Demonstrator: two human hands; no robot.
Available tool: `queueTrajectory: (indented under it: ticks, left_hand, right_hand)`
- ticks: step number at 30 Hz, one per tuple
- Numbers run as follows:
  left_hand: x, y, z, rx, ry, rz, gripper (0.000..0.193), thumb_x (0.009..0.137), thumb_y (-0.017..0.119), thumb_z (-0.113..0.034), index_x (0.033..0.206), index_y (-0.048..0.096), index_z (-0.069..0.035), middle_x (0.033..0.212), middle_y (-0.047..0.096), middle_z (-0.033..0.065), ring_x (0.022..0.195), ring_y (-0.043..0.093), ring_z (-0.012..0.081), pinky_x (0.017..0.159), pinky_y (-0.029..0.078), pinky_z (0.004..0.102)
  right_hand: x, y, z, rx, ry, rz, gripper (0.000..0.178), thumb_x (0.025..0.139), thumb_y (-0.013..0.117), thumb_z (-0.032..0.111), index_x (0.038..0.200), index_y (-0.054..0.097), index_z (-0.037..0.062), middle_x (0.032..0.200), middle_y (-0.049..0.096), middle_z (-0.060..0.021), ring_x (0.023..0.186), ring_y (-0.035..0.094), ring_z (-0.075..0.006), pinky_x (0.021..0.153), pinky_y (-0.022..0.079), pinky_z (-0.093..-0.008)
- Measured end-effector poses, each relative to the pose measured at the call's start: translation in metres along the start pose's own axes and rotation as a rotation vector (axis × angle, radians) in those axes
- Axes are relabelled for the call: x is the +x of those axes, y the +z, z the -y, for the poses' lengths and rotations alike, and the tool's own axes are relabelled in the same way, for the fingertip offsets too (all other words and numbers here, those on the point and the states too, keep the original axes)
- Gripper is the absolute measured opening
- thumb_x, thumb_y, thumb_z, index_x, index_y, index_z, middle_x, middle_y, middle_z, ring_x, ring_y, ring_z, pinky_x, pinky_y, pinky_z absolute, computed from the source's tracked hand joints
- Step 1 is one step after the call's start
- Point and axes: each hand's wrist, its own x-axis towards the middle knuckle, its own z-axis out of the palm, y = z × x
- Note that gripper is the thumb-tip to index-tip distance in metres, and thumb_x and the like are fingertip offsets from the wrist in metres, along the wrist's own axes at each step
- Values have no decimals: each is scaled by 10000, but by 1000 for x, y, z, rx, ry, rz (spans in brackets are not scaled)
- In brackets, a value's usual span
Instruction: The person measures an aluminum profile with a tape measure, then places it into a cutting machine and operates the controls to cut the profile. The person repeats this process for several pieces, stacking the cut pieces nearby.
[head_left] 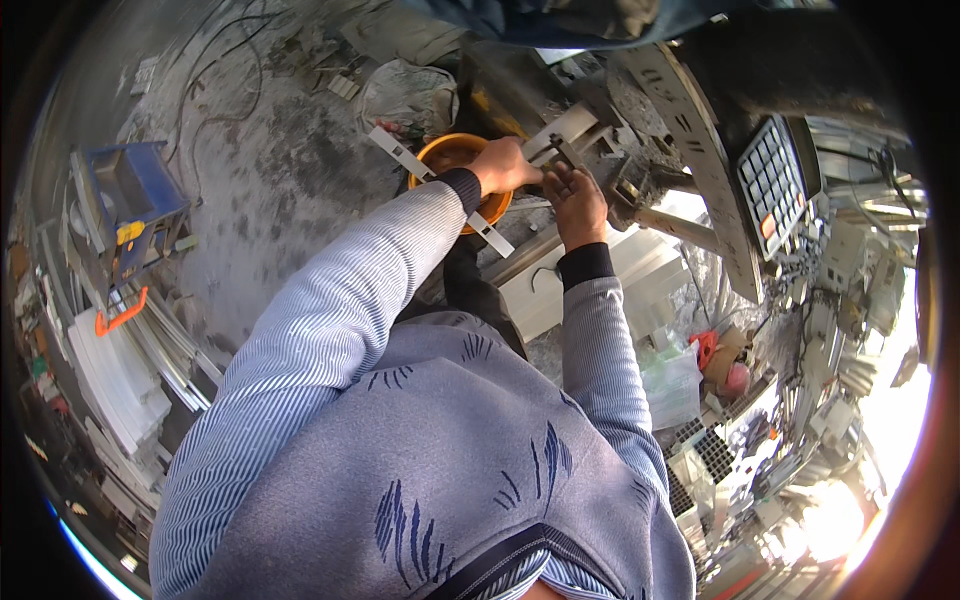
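Observation:
My left hand [503, 167] reaches over an orange bucket [447, 143], its fingers pressed together near the end of a dark metal part [563, 152]. What those fingers grip is too small to make out. Close beside it is my right hand [580, 208], fingers curled up against the same dark part; anything inside them is hidden. A pale metal strip with dark slots [397, 150] lies across the bucket's top and passes under my left wrist. Beyond my hands, a light metal bar [562, 130] slants up to the right.
Right of my hands stand a metal plate with slots [690, 150] and a tray of pale square cells [772, 185]. Below my right hand is a white box-shaped section [600, 285]. A blue container [135, 190] is at left; a plastic bag [410, 98] lies behind the bucket.

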Motion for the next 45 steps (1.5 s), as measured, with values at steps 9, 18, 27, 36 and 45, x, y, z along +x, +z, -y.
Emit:
queueTrajectory:
  ticks: [9, 18, 27, 36, 45]
  left_hand:
    - [25, 39, 8, 56, 92, -25, 415, 751, 757, -509, 853, 813, -110, 870, 756, 147, 876, 718, 322, 779, 567, 451]
    - [25, 27, -18, -18, -139, 15, 463, 675, 833, -379, 924, 790, 9, 947, 761, 210, 980, 729, 359, 880, 579, 415]
    - [23, 31, -19, -51, -73, -54, 480, 706, 791, -413, 947, 785, 2, 1000, 758, 216, 1028, 719, 354, 926, 567, 408]
    - [20, 28, -23, -34, -87, -53, 484, 719, 800, -421, 974, 787, -9, 1019, 767, 186, 1048, 719, 339, 939, 566, 398]
    - [22, 32, -23, -6, -70, -70, 472, 712, 799, -401, 974, 787, -9, 1018, 769, 174, 1051, 720, 329, 926, 570, 387]
  right_hand:
    - [69, -11, -10, -1193, -527, 159, 496, 991, 491, 424, 1335, 569, 75, 1388, 579, -147, 1273, 540, -337, 1097, 377, -525]
    - [94, -34, -12, -2357, -590, -54, 349, 941, 606, 448, 1016, 684, 116, 1085, 676, -103, 998, 656, -273, 825, 479, -431]
    - [99, -22, -7, -2899, -579, -142, 357, 917, 684, 464, 976, 786, 127, 993, 785, -61, 854, 759, -222, 714, 557, -333]
    - [122, -49, -8, -2825, -395, -217, 422, 937, 635, 528, 1053, 769, 145, 1082, 773, -34, 915, 749, -204, 788, 538, -333]
    - [124, -54, -7, -3002, -581, -210, 460, 861, 707, 570, 1068, 760, 162, 1015, 778, -14, 906, 751, -195, 799, 548, -335]
